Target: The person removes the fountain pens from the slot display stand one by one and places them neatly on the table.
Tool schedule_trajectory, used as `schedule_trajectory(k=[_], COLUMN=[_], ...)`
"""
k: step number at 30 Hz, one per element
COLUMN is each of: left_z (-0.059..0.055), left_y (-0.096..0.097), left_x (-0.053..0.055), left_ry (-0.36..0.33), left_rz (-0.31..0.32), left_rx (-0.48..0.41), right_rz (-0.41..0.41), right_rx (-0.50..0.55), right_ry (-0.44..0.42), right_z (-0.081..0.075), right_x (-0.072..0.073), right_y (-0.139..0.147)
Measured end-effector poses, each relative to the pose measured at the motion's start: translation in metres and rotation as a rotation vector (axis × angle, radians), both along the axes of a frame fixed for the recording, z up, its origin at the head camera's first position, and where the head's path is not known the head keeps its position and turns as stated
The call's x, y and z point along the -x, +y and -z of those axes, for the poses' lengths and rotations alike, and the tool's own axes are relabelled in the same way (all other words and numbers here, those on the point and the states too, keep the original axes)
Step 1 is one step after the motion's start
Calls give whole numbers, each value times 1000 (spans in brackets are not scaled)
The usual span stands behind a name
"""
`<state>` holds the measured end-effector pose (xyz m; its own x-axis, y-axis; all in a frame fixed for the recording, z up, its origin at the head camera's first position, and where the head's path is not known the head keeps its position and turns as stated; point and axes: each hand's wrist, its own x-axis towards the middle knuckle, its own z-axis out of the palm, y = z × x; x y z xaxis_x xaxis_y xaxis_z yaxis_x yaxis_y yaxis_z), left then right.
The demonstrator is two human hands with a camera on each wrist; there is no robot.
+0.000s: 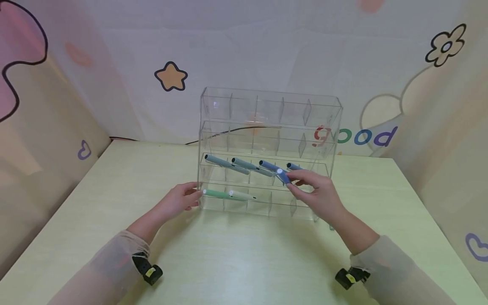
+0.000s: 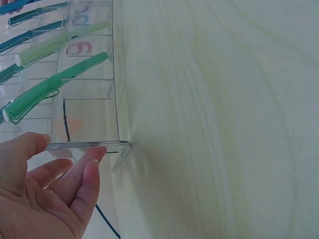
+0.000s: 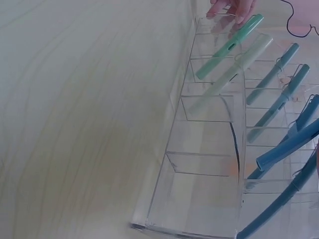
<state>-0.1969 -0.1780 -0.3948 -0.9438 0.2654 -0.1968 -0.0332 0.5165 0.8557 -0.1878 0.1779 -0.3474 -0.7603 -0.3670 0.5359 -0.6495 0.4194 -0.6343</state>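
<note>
A clear acrylic pen rack with rows of compartments stands on the table. At its lower left side my left hand grips the side panel, the thumb on one face and fingers on the other in the left wrist view. My right hand pinches a blue pen between thumb and fingertips, in front of the rack's right half. Behind it, two blue pens and two grey-teal pens lean in one row. The row below holds a green pen and a pale green pen at its left.
The pale wood-grain table extends around the rack. A printed cloth backdrop hangs behind, and a dark cable runs along the table's back edge. Each sleeve carries a small black camera.
</note>
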Motion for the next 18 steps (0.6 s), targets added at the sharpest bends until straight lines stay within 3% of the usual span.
schedule_trajectory(k=[7, 18], left_z=[-1, 3], left_y=[-7, 0], left_x=[-3, 1], left_ry=[-9, -21], left_rz=[-34, -68], left_rx=[0, 7], right_rz=[1, 64], right_rx=[16, 5], right_ry=[23, -2], right_z=[-4, -7], right_x=[2, -8], right_y=[-3, 10])
